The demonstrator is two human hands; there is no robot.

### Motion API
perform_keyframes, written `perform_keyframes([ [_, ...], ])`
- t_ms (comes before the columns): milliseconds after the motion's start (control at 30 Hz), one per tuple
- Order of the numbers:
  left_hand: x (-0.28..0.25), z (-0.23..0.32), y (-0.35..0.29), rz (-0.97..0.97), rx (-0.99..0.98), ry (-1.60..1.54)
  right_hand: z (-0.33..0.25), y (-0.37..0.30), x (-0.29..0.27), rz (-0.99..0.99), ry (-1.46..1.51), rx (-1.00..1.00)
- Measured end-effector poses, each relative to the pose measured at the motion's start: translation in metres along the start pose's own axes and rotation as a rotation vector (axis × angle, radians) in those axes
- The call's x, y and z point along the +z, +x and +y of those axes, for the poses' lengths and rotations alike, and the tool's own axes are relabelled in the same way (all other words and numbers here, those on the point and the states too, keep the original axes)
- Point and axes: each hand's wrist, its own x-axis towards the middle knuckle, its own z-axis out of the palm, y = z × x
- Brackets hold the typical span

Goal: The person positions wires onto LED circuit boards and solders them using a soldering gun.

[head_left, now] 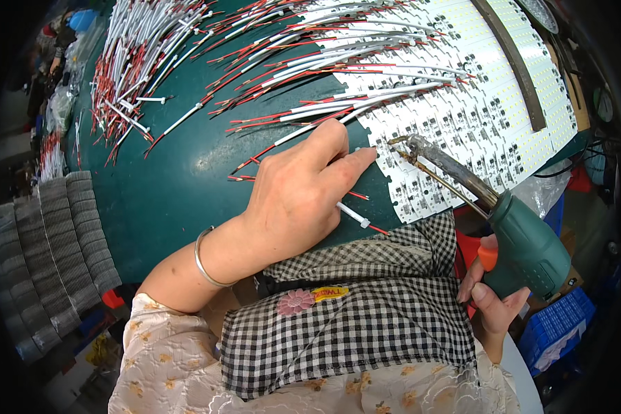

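Here, one green work mat (179,186), taken as the landmark for all items.

- White circuit panel (476,117): lies on the mat's right part, a dark curved strip (510,62) across it.
- Left hand (303,193): rests near the mat's near edge, fingers extended and pressed flat, index fingertip touching the panel's left edge; it seems to pin a thin white-sleeved wire (352,215) beneath the palm, though the grasp itself is hidden. A silver bangle (203,259) circles the wrist.
- Right hand (490,290): off the mat's right near corner, fingers wrapped tight on the green soldering gun (524,241), whose dark tip (403,143) meets the panel's left edge just beside the left fingertip.
- Loose red-and-white wires (338,62): fanned over the mat's far side.
- Ribbed grey stacks (55,241): at the mat's left edge.
- Checked apron (366,317): below the mat's near edge.
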Motion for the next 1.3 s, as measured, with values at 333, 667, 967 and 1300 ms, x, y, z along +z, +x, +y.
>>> perform_keyframes([
  [333, -0.002, 0.0, 0.0, -0.051, -0.004, 0.013, -0.004, 0.002, 0.004, -0.021, 0.015, 0.029],
  [667, -0.003, 0.001, 0.001, -0.065, -0.008, 0.0, -0.004, 0.005, 0.01, -0.02, 0.035, 0.02],
  [967, -0.001, 0.002, 0.0, -0.063, -0.019, -0.032, -0.004, 0.008, 0.01, -0.056, 0.042, 0.117],
  [1300, -0.001, 0.003, 0.001, -0.06, -0.016, -0.031, -0.006, 0.009, -0.006, -0.028, 0.142, 0.029],
])
